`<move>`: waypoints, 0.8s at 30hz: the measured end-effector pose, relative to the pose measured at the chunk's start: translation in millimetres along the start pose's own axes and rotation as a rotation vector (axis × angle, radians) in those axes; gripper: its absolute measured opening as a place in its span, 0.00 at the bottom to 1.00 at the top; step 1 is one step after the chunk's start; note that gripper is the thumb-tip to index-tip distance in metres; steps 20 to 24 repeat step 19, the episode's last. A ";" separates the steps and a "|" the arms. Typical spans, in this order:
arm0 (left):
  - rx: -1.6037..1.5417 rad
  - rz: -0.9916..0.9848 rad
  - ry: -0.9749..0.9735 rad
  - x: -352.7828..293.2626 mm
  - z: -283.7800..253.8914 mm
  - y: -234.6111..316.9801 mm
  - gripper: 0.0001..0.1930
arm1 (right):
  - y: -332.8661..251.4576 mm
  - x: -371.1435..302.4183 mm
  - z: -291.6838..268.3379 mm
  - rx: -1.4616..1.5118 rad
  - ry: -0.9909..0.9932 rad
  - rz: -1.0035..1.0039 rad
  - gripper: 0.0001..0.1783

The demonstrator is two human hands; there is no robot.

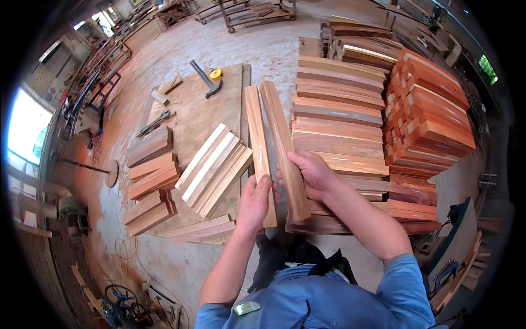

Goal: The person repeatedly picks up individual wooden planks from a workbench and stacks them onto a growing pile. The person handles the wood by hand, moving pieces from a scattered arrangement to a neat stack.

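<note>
My left hand (257, 200) is closed round a light brown wood strip (256, 123), its thumb lying on the face. A second, darker wood strip (279, 129) is gripped by my right hand (309, 172), with the thumb on its upper face. Both strips point away from me, side by side, their far ends almost meeting. Left of them, pale wood strips (213, 170) lie slanted on a plywood board (192, 120). To the right are long rows of planed strips (337, 129). The fingers beneath the held strips are partly hidden.
A hammer (207, 79), a yellow tape measure (216, 74) and a wrench (156, 123) rest on the board. Small piles of brown strips (153, 172) line its left edge. Reddish wood blocks (427, 104) are stacked high at the far right. A wheeled rack (257, 16) stands at the back.
</note>
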State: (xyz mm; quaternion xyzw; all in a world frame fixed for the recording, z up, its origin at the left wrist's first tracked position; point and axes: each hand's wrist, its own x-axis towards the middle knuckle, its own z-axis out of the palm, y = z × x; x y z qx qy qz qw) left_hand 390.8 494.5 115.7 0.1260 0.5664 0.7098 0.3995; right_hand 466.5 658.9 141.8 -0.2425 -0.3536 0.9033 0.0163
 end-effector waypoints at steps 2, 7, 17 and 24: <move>0.009 0.073 0.053 -3.2 -0.5 -4.4 0.16 | 17.9 9.0 2.5 0.051 -0.025 -0.026 0.15; 0.105 0.080 0.186 -14.5 -20.2 -13.7 0.18 | 52.2 16.0 33.1 0.049 0.049 -0.159 0.16; 0.239 -0.024 0.109 -70.5 -74.9 -3.9 0.23 | 102.9 6.8 67.6 0.025 0.050 -0.133 0.21; 0.163 -0.037 0.080 -82.8 -91.4 -3.6 0.23 | 113.1 11.8 81.7 0.051 -0.063 -0.066 0.26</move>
